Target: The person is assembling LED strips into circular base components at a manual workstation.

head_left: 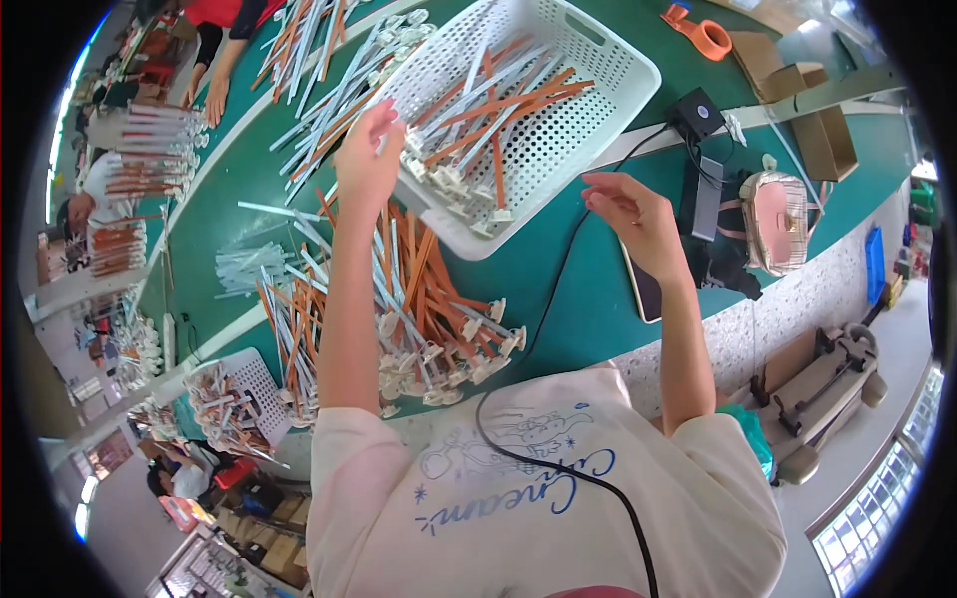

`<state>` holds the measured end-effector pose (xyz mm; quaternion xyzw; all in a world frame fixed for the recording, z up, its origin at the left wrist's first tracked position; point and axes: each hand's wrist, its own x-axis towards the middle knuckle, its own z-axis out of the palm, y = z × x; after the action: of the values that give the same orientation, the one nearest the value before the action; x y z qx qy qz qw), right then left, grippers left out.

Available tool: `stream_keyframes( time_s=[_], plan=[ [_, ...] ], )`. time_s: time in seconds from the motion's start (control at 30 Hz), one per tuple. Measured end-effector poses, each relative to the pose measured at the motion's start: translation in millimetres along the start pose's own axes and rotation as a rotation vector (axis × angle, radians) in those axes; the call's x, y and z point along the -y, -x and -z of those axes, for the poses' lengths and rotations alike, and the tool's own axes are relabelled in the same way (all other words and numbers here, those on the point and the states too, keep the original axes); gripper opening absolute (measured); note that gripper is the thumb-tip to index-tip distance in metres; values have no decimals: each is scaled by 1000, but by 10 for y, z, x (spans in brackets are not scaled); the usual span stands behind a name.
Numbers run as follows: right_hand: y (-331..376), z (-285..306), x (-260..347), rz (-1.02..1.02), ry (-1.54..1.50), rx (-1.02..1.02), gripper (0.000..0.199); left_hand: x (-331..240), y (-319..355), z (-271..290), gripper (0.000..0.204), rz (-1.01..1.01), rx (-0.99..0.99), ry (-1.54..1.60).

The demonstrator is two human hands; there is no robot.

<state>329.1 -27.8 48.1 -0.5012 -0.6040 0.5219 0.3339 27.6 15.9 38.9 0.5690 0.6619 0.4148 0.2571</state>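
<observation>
In front of me a white perforated plastic basket [623,75] holds several orange and pale grey strips [528,105] with small white plastic pieces on their ends. My left hand [367,159] is at the basket's left rim, thumb and fingers apart, with nothing seen in it. My right hand [638,217] hovers to the right of the basket over the green table; its fingers are loosely bent, apart from the thumb, and hold nothing visible. A big heap of the same strips [429,269] lies under and beside my left forearm, white ends toward me.
More strips [344,95] lie beyond my left hand, near a co-worker's hand [217,98]. At right are a phone [643,284], a black box with cables [696,115], a pink bag [778,221] and an orange tape dispenser [703,38]. A black cable [563,269] crosses the table.
</observation>
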Motion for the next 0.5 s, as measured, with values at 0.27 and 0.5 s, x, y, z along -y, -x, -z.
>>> stream_keyframes(
  time_s=[0.27,0.5],
  plan=[
    [-233,681,-213,-52,-23,91,21,262,-347,-705,39,-35,247,-522],
    [-992,813,-258,111,156,27,19,240,-552,-958,38,114,265,-424]
  ],
)
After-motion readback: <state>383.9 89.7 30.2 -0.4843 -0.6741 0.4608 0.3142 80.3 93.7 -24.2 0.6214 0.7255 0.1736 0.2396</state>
